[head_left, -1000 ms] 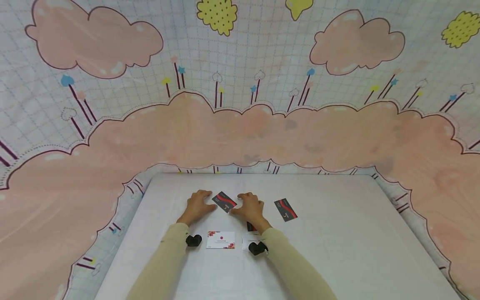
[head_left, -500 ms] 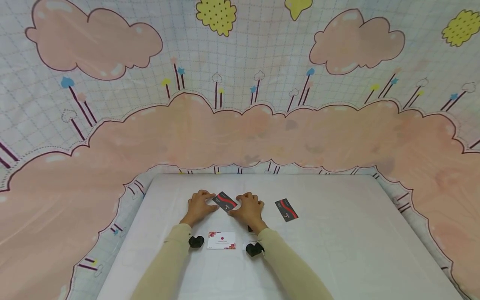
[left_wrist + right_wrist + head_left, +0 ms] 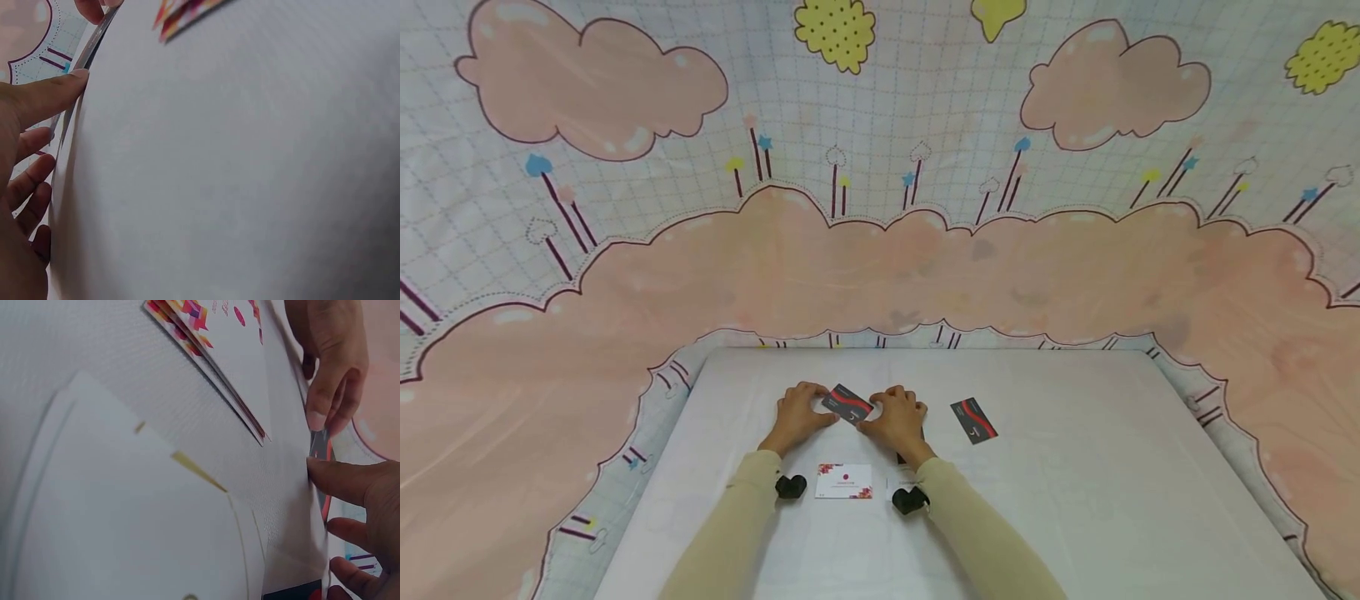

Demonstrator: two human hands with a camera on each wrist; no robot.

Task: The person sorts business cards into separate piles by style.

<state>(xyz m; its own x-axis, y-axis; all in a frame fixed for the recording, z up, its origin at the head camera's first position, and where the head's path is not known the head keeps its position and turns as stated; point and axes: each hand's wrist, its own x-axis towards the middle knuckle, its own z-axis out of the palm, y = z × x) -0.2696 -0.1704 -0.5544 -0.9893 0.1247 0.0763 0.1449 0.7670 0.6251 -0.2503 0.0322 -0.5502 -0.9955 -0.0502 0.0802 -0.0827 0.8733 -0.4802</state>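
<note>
A dark business card point(image 3: 847, 404) with a red wavy stripe lies slantwise between my two hands. At its left side, the thumb and forefinger of my left hand point(image 3: 797, 414) hold its edges. My right hand point(image 3: 898, 421) pinches the opposite end in the same way. From the left wrist, the card point(image 3: 94, 42) shows edge-on, close over the table, with the left thumb against its rim. In the right wrist view, both thumbs meet the card point(image 3: 320, 449), which is mostly hidden by fingers.
Another dark card point(image 3: 973, 420) lies to the right. Nearer me is a white card pile with floral corners point(image 3: 231, 362). Beside it, white cards with gold marks point(image 3: 144, 506) sit partly under my right wrist. Part of another dark card point(image 3: 294, 591) peeks out by the right hand.
My left hand has moved slightly right onto the card's edge. The card has shifted and turned a little between the hands. The other cards stay put.
</note>
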